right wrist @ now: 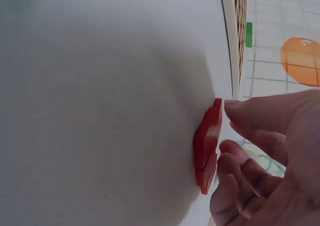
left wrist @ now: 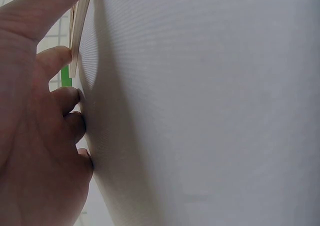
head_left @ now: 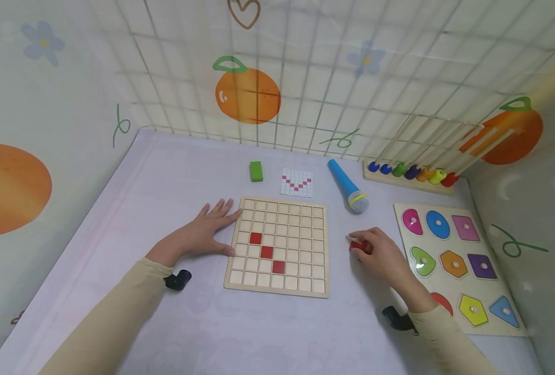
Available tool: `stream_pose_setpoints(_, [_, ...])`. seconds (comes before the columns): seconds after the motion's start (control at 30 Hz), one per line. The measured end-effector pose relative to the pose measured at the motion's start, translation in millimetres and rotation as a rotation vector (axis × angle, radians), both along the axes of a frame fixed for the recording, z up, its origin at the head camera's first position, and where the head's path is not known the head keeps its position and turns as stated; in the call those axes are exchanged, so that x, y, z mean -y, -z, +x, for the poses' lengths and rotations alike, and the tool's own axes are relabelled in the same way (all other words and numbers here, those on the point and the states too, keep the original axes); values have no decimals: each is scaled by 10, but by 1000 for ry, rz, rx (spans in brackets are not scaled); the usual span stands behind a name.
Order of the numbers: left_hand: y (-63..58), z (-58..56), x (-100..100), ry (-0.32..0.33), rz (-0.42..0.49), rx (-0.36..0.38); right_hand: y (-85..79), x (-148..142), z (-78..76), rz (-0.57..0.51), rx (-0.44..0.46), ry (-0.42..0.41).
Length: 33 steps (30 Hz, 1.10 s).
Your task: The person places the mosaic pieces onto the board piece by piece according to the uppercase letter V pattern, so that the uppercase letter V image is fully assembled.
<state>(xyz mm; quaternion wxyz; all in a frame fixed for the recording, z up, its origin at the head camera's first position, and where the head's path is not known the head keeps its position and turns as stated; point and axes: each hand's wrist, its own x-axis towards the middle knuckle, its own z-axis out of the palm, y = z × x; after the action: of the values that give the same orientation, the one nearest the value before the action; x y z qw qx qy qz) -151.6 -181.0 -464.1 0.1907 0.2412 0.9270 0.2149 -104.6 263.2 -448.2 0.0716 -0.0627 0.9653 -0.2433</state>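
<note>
A wooden grid board [head_left: 324, 250] lies mid-table, with three red square tiles [head_left: 266, 252] set in its cells on a diagonal. My left hand [head_left: 202, 229] is at its left edge with fingers spread, thumb and forefinger touching the frame; the left wrist view shows the hand [left wrist: 40, 116] palm-on beside the board's edge [left wrist: 80, 25]. To the right of the board, my right hand [head_left: 382, 258] reaches over a few loose red tiles [head_left: 361, 246]. In the right wrist view these tiles [right wrist: 207, 141] lie on the table, with the bent fingers and thumb [right wrist: 250, 113] close beside them.
Behind the board are a green block [head_left: 256, 171], a small pattern card [head_left: 296, 182] and a blue toy microphone [head_left: 345, 182]. A rack with coloured beads [head_left: 408, 177] stands at the back right. A shape puzzle board [head_left: 429, 245] lies near my right arm.
</note>
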Motion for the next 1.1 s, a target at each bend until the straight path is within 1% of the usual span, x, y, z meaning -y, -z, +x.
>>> stream_pose_setpoints(0.27, [0,2,2,-2,3,2,40,-32,-27,15,32,2])
stream_pose_setpoints(0.67, [-14,3,-7,-10,-3,0,47,33,-76,-7,8,-21])
stream_pose_setpoints(0.8, [-16,1,-4,-5,7,-2,57,66,-97,-16,25,-18])
stream_pose_setpoints(1.1, [13,-18,0,-3,-18,7,56,101,-110,-7,57,-34])
